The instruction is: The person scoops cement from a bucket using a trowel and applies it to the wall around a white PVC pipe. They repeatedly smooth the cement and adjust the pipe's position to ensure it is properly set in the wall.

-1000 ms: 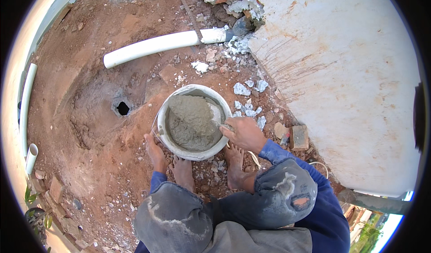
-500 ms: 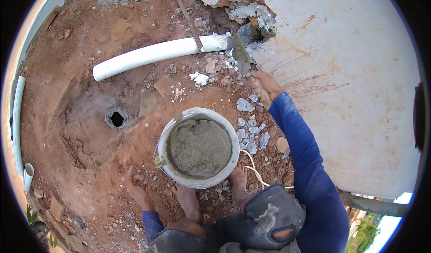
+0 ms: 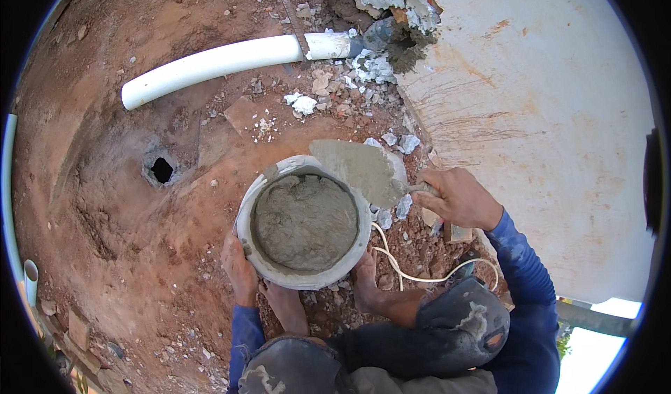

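My right hand [image 3: 454,198] grips the handle of a trowel [image 3: 360,170] smeared with grey mortar, its blade just off the bucket's upper right rim. My left hand [image 3: 240,268] is at the left side of the white bucket [image 3: 311,281], fingers against it and partly hidden. Wet mortar [image 3: 304,223] nearly fills the bucket, which stands at my bare feet [image 3: 370,293]. Above, a ragged break [image 3: 412,38] in the pale wall has grey mortar and a dark pipe end [image 3: 381,34] in it, joined to a white pipe [image 3: 203,69].
Reddish soil with rubble surrounds me, with a square dark hole [image 3: 162,170] at the left and a flat metal bar [image 3: 293,20] across the pipe. A pale cable [image 3: 433,279] lies right of the bucket. More pipe [image 3: 10,191] lies at the far left; the wall [image 3: 531,135] fills the right.
My right hand went with the loaded trowel up to the wall break, then came back down beside the bucket. The break now shows more dark mortar. My left hand moved back against the bucket.
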Available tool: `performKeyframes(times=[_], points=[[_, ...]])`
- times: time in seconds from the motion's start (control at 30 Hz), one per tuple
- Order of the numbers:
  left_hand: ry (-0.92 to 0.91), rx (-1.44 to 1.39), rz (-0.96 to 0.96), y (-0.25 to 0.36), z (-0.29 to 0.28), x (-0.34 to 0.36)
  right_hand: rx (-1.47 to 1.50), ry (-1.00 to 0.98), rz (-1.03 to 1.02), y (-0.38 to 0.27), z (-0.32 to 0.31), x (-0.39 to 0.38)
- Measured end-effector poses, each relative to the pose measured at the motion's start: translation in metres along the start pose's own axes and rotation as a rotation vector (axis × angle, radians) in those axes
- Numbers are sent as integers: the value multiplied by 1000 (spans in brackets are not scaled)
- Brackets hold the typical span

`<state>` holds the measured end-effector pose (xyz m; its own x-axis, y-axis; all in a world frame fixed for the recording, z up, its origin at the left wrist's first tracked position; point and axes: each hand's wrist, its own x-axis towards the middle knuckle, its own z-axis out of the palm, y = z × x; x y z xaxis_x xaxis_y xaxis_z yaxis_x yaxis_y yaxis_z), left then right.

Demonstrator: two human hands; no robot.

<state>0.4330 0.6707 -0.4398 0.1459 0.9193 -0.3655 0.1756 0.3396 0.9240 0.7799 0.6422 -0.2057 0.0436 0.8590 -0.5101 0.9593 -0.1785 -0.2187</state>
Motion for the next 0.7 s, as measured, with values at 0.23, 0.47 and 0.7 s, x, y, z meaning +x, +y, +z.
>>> performKeyframes(times=[0.23, 0.47, 0.7], points=[[122, -69, -45, -4, 4, -1, -63, 136, 228, 21, 52, 32], [68, -123, -1, -3, 10, 1, -115, 337, 400, 169, 79, 121], [94, -255, -5, -5, 11, 2, 14, 368, 541, 177, 23, 134]])
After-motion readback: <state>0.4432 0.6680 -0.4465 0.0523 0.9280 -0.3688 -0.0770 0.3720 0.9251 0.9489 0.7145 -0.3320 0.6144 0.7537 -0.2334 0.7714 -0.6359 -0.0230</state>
